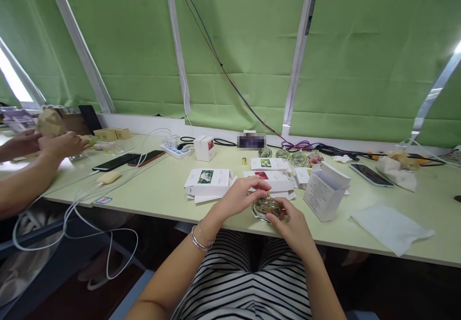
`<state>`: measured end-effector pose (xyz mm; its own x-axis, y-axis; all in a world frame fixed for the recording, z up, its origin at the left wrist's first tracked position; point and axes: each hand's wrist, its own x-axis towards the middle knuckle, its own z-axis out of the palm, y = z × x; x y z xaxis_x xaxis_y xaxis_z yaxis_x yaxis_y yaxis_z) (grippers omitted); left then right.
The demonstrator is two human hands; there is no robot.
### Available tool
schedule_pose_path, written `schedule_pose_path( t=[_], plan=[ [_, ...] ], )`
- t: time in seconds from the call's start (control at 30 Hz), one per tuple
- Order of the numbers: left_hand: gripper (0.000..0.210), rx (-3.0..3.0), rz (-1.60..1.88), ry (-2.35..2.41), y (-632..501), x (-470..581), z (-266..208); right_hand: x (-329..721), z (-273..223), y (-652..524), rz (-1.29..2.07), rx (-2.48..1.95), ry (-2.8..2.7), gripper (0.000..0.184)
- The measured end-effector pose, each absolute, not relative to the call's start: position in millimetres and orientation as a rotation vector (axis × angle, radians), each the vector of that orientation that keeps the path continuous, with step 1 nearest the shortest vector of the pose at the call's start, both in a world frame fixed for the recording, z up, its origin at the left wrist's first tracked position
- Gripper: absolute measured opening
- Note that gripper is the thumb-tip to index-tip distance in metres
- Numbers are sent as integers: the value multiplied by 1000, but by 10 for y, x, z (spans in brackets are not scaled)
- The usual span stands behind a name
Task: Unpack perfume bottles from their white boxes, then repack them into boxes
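Note:
A round clear-glass perfume bottle (264, 208) is near the table's front edge, right before me. My right hand (290, 221) grips its right side, thumb in front and fingers behind. Over the bottle's top, my left hand (243, 196) has thumb and fingers closed around the gold-coloured neck; the fingertips partly hide it. Just behind my hands lie flat white boxes with flower pictures, one with red flowers (275, 181) and one with white flowers (209, 178). An open white carton (327, 193) stands to the right of my right hand. A small gold cap (244, 160) sits farther back.
Several similar round bottles (298, 158) stand at the back among cables (324, 147). A white cloth (391, 226) and a phone (370, 175) lie right. Leftward are a small white box (204, 148), phones (117, 162), a power strip (176, 151) and another person's hands (61, 145).

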<state>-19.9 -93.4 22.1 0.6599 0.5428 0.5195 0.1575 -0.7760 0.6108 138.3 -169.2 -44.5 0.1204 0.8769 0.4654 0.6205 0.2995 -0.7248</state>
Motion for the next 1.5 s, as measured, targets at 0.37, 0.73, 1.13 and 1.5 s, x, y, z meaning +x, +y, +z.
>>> schedule_pose_path(
  t=[0.37,0.73,1.13,1.5],
  plan=[
    [13,2473,963,503,-953,-182,217,1382,-448,-1684,324,-1407,-1597,31],
    [18,2601,956,472,-979,-236,220,1369,-425,-1698,312,-1387,-1595,29],
    [22,2850,482,1259,270,133,1010,1378,-438,-1682,325,-1441,-1584,30],
    [29,2825,90,1262,530,103,448,1378,-443,-1683,331,-1437,-1599,30]
  ],
)
